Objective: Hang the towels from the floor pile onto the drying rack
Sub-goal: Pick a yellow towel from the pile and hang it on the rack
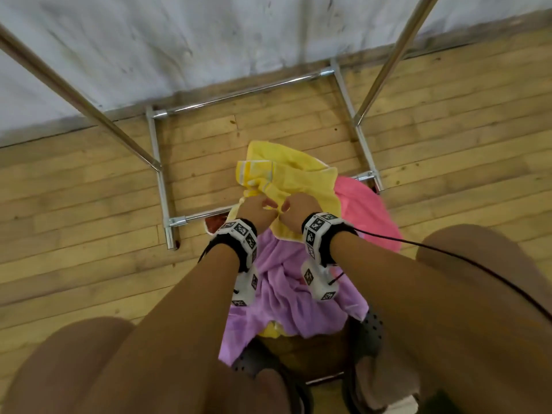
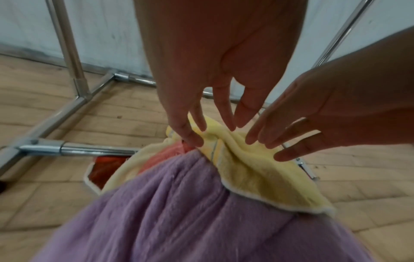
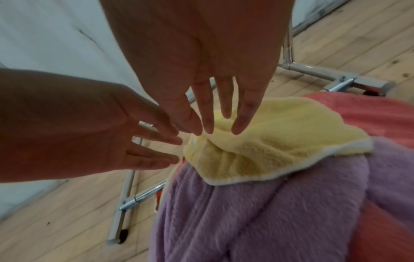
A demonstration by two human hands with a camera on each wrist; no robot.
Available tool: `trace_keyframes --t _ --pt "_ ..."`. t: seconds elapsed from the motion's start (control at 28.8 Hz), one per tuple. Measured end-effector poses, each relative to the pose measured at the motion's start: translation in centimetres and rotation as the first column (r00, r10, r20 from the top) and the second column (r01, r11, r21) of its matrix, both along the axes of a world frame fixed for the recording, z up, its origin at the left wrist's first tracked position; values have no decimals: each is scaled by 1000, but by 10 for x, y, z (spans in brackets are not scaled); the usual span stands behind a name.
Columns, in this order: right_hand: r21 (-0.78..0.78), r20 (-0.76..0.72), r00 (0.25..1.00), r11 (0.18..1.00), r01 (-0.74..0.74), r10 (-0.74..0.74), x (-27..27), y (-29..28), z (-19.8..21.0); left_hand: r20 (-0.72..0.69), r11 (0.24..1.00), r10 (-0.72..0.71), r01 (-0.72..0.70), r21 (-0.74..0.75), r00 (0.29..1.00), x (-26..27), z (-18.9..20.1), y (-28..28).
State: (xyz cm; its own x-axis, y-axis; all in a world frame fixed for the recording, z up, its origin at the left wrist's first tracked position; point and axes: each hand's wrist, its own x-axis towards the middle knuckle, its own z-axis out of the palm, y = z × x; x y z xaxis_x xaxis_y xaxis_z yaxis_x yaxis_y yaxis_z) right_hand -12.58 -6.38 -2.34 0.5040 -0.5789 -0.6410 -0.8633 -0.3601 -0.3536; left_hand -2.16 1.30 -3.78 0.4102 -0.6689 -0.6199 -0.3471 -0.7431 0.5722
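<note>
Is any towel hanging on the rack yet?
No, the rack poles are bare; the yellow towel and purple towel are still piled on the floor.

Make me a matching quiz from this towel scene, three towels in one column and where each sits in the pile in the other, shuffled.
Things:
1. yellow towel
2. purple towel
3. pink towel

Places:
A. nearest the person's feet, partly under the yellow one
B. at the right side of the pile, by the rack's foot
C. on top, under both hands' fingers

Pairs: 1-C, 2-A, 3-B
</note>
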Motion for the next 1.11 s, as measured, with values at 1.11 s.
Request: trace_keyframes --t 1.11 --pt "29 625 773 992 123 -114 -24 12 167 -121 849 162 -201 -488 979 -10 165 21"
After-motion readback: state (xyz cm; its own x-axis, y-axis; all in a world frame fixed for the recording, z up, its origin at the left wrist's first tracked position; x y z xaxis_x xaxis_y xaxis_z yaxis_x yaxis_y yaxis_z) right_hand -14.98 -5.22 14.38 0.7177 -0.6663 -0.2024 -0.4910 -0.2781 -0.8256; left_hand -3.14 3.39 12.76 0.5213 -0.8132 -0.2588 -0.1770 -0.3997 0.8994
